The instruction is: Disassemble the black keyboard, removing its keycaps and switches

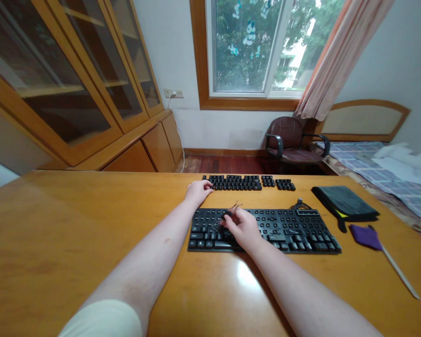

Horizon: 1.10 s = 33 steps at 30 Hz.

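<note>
A black keyboard (287, 229) lies on the wooden desk (56, 224), with many of its keycaps off. My right hand (243, 228) rests over its left half, fingers pinched on a thin wire keycap puller (231, 209) that has a black handle. My left hand (198, 191) reaches past the keyboard's far left corner, fingers curled at the left end of rows of loose black keycaps (247, 182) laid out on the desk. Whether that hand holds a keycap I cannot make out.
A black folded pouch (345, 202) and a purple cloth with a pale stick (379, 245) lie on the desk's right. Beyond the desk stand a brown armchair (293, 140), a bed (389, 164) and glass-door cabinets (73, 93).
</note>
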Motion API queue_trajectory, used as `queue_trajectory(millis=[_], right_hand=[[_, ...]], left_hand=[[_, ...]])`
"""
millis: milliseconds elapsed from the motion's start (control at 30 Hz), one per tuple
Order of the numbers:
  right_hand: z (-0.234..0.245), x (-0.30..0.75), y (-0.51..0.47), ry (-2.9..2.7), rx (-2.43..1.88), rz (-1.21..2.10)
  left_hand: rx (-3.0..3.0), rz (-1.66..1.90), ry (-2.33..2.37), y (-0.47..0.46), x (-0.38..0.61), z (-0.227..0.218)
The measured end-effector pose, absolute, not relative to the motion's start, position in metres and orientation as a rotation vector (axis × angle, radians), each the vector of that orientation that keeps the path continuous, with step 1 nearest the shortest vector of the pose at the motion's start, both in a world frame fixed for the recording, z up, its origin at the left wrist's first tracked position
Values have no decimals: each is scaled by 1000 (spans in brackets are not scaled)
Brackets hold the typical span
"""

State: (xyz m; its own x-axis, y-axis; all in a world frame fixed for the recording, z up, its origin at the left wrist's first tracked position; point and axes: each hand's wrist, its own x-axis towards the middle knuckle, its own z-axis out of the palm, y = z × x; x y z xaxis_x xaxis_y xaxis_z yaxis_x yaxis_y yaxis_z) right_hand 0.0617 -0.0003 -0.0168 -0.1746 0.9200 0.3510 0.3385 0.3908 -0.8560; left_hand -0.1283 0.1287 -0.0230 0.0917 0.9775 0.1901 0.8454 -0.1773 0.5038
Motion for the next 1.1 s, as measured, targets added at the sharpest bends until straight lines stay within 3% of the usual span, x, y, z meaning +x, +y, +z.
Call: queue_trajectory(millis=[833,1100], right_hand=[[-15,61,-1,-1743,-1106,754],[-15,64,-1,-1809,-1097,750]], left_hand=[[2058,829,1718,132,-127,-30],[1999,1077,1755,113,-127,2]])
